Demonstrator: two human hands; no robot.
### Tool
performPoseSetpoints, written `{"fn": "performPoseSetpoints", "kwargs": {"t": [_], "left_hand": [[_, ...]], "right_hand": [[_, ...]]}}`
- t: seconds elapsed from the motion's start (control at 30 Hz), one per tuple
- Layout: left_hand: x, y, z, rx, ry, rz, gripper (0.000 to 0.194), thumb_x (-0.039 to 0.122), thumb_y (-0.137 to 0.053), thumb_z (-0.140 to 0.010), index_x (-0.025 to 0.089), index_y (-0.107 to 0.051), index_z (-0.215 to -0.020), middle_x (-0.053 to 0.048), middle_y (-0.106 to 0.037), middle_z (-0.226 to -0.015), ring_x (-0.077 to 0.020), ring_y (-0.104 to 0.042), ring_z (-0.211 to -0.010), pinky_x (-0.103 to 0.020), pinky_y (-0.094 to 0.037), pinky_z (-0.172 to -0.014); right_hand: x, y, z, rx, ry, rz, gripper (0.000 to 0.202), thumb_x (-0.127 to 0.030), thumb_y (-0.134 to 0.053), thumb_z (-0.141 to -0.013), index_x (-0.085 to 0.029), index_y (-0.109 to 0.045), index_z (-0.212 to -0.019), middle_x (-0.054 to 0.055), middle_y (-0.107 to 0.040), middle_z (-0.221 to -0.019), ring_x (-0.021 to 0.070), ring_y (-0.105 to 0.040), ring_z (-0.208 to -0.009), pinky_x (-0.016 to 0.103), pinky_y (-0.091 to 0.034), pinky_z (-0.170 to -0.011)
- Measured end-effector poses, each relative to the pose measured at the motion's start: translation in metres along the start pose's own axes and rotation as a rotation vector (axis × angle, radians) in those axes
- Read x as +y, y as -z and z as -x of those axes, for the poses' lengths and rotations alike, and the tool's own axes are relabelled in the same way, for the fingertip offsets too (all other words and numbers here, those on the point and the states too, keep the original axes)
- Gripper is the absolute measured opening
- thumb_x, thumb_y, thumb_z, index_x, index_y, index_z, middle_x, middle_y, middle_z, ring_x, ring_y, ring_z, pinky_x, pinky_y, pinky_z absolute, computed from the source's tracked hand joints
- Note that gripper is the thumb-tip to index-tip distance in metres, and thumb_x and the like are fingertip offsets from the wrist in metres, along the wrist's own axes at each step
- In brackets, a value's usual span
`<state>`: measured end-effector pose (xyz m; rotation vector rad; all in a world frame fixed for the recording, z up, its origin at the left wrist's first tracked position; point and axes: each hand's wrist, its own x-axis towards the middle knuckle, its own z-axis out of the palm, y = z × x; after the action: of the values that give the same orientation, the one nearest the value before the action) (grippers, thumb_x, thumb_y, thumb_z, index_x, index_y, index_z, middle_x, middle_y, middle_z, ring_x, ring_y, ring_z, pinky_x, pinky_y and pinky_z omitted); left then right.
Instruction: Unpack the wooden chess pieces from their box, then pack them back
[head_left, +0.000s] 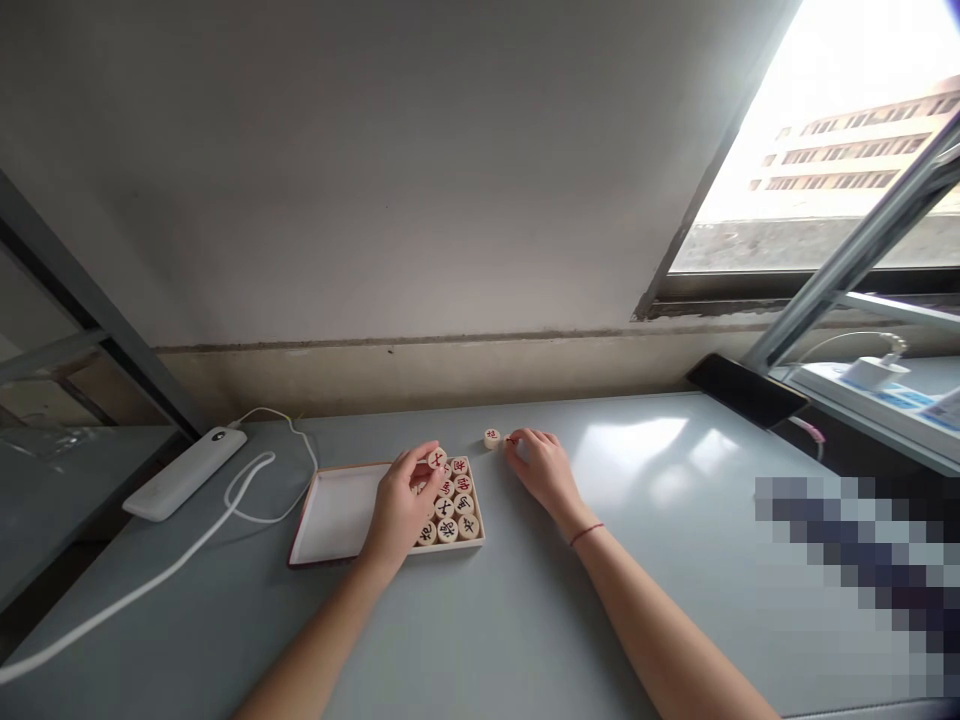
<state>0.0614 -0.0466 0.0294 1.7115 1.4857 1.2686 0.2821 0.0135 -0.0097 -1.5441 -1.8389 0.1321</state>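
My left hand (405,505) pinches a round Chinese chess piece (437,458) with a red character, holding it above the far edge of the box. Below it, the open box (481,530) holds rows of pale round pieces, some marked in black and some in red; my hand covers part of them. The shallow lid (330,515) lies to the left, inside up. My right hand (544,470) rests on the table to the right of the box, its fingers closed around another piece, mostly hidden. Just left of those fingertips stands a single red-marked piece (491,438).
A white power bank (185,473) and a looping white cable (247,490) lie on the left. At the right back are a dark phone (748,390) and a white power strip (900,400) with a charger. The wall borders the grey table (487,640) behind.
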Motion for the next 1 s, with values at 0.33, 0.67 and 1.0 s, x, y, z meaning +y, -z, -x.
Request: {"fn": "performPoseSetpoints", "kwargs": {"t": [0.33, 0.67, 1.0], "left_hand": [[0.001, -0.001, 0.006, -0.110, -0.298, -0.437, 0.026, 0.022, -0.047, -0.090, 0.023, -0.057, -0.114, -0.005, -0.067, -0.103, -0.0184, -0.064, -0.090, -0.029, -0.052, -0.079], [-0.006, -0.006, 0.006, -0.125, -0.323, -0.448, 0.033, 0.027, -0.050, -0.090, 0.022, -0.051, -0.123, -0.004, -0.066, -0.101, -0.0182, -0.064, -0.090, -0.030, -0.052, -0.081], [-0.008, -0.005, 0.005, -0.116, -0.333, -0.420, 0.028, 0.015, -0.040, -0.091, 0.022, -0.056, -0.113, -0.004, -0.066, -0.104, -0.0166, -0.063, -0.094, -0.031, -0.051, -0.085]], "right_hand": [[-0.090, 0.014, 0.030, -0.201, 0.076, -0.519, 0.014, -0.028, -0.057, -0.081, -0.022, -0.061, -0.093, 0.002, -0.067, -0.081, 0.0132, -0.061, -0.066, 0.022, -0.048, -0.056], [-0.046, 0.017, 0.006, 0.053, -0.108, -0.434, 0.022, -0.033, -0.052, -0.081, -0.019, -0.067, -0.090, 0.007, -0.070, -0.090, 0.0149, -0.060, -0.062, 0.028, -0.050, -0.060], [0.010, 0.002, -0.005, -0.020, -0.128, -0.153, 0.022, -0.035, -0.047, -0.084, -0.023, -0.064, -0.091, 0.005, -0.069, -0.084, 0.0206, -0.060, -0.081, 0.029, -0.045, -0.069]]}}
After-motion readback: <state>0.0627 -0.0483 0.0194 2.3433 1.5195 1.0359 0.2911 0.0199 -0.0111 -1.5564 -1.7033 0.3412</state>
